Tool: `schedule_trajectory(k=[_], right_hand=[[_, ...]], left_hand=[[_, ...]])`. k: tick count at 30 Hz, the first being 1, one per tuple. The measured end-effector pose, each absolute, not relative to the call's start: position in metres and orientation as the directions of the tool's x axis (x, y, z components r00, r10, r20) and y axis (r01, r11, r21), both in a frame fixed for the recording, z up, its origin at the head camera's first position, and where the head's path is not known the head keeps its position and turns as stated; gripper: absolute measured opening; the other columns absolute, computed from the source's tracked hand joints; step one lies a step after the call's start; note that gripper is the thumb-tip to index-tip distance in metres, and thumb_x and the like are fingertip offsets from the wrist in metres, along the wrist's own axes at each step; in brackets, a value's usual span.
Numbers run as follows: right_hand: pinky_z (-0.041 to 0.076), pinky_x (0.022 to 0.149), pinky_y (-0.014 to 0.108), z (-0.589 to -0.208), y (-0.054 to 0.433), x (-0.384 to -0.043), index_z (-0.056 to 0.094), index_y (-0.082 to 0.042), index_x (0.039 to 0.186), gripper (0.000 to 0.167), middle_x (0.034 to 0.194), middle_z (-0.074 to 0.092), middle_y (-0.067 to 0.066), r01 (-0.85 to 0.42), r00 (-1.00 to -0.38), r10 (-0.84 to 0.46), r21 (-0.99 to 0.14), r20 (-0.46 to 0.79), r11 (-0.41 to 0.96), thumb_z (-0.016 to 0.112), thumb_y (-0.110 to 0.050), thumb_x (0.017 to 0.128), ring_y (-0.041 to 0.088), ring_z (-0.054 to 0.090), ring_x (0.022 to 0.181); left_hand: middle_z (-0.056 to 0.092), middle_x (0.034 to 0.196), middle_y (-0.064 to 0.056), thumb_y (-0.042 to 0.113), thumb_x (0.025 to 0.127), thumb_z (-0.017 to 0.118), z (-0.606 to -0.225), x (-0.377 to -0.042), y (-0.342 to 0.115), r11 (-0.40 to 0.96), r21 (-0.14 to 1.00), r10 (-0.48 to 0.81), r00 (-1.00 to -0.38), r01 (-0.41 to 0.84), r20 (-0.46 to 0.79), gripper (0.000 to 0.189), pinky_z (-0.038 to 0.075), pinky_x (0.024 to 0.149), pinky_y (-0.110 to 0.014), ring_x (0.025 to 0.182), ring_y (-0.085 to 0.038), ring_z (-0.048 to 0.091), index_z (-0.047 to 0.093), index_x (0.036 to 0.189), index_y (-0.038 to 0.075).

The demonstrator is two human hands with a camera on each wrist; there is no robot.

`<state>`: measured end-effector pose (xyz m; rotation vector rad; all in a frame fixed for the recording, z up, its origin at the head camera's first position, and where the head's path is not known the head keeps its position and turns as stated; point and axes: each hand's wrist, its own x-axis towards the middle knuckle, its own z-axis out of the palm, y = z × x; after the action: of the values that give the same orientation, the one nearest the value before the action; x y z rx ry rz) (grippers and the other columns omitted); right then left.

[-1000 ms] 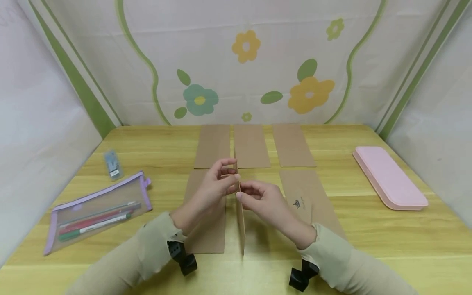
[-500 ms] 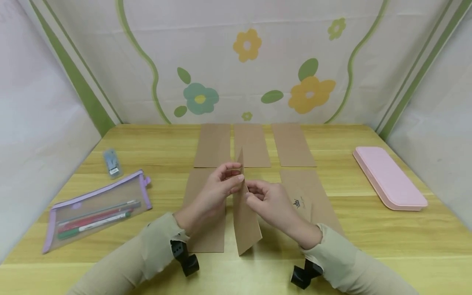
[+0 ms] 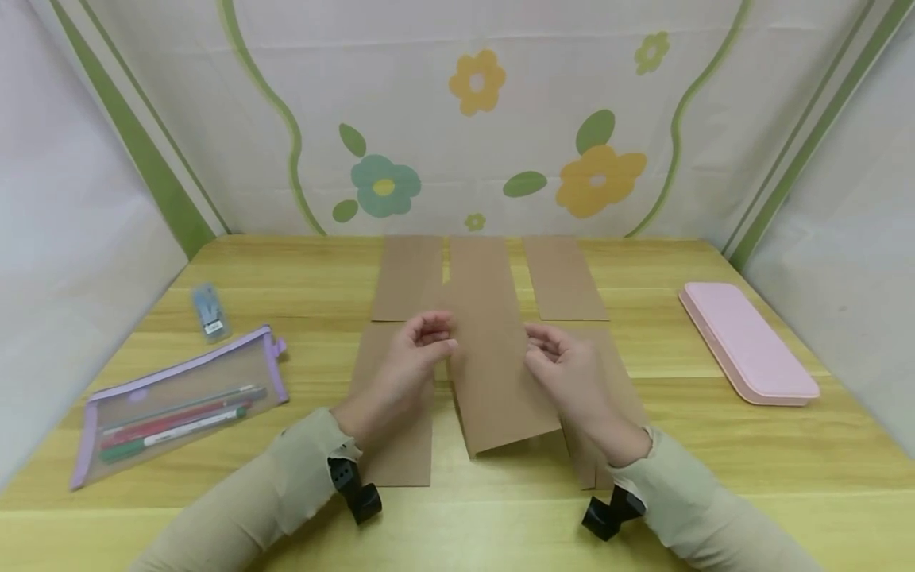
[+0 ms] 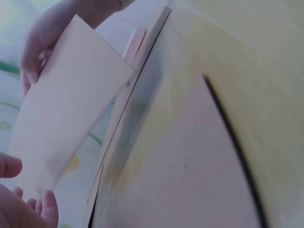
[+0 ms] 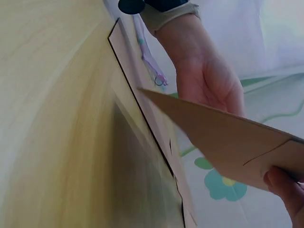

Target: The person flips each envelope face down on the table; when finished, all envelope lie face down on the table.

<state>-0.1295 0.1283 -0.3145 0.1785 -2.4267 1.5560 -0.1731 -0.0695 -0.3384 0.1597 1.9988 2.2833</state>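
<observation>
A thin brown kraft-paper notebook is held above the table, its broad face turned up and its near edge tilted. My left hand holds its left edge between thumb and fingers. At the opposite edge, my right hand pinches it, with the right thumb on the face that shows a thin line in the right wrist view. The left wrist view shows the notebook hanging between both hands. Flat brown notebooks lie left and right of it, the latter partly hidden by my right hand.
More brown notebooks lie at the back, one left and one right, with the middle one overlapped by the held one. A mesh pencil pouch with pens and a small clear box are left. A pink case lies right.
The notebook has turned from edge-on to broad face up between my hands. My right hand has moved right, while my left hand has stayed nearly in place.
</observation>
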Motion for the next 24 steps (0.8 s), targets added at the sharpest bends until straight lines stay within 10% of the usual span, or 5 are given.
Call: schedule_trajectory(k=[14,24], right_hand=[[0.048,0.075,0.011,-0.326,0.139,-0.134,0.05,0.007,0.123,0.037,0.096,0.059,-0.003,-0.023,-0.993,0.114,-0.999,0.027,0.03,0.049,0.008,0.086,0.002,0.056,0.088],[0.037,0.052,0.015,-0.334,0.146,-0.134,0.032,-0.001,0.141,0.061,0.08,0.059,-0.006,0.002,-0.998,-0.068,-1.0,-0.004,0.028,0.051,0.008,0.083,0.003,0.045,0.059]], left_hand=[[0.056,0.092,-0.001,-0.011,0.084,0.055,-0.341,-0.171,-0.082,-0.253,0.966,0.159,-0.987,-0.059,-0.019,0.041,0.053,0.075,-0.024,0.08,-0.01,0.057,0.049,0.125,-0.006],[0.055,0.087,0.0,-0.012,0.082,0.057,-0.346,-0.168,-0.084,-0.189,0.979,0.178,-0.983,-0.071,-0.037,0.048,0.052,0.072,-0.024,0.075,-0.008,0.056,0.048,0.127,-0.002]])
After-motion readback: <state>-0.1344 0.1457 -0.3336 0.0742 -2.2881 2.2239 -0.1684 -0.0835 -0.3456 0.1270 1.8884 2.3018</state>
